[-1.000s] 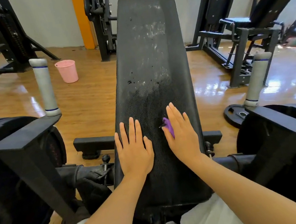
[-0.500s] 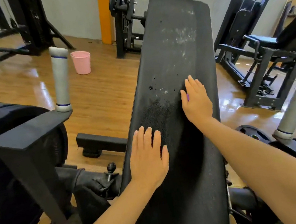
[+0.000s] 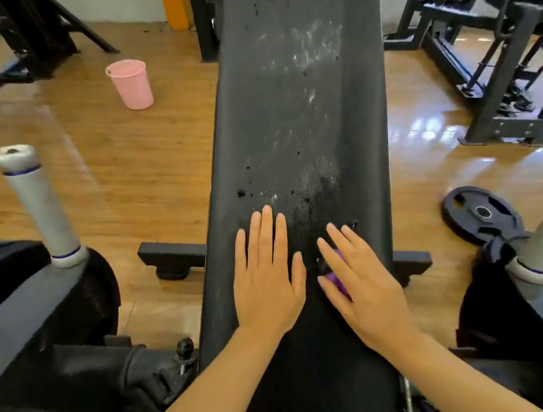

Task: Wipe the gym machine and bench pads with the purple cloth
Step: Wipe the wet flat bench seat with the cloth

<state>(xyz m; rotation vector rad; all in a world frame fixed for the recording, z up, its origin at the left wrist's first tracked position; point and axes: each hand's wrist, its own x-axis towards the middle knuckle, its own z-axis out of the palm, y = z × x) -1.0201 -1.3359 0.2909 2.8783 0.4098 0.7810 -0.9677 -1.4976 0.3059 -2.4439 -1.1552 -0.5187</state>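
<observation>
Left hand: flat on the black bench pad, fingers straight and slightly spread, holding nothing. Right hand: fingers extended, palm pressing the purple cloth onto the pad's lower middle; only a small part of the cloth showed beneath it. Pad surface bore white smears and dark droplets above the hands. Counted: one pink bucket on the wood floor, one weight plate, two grey handle posts. No legible writing.
</observation>
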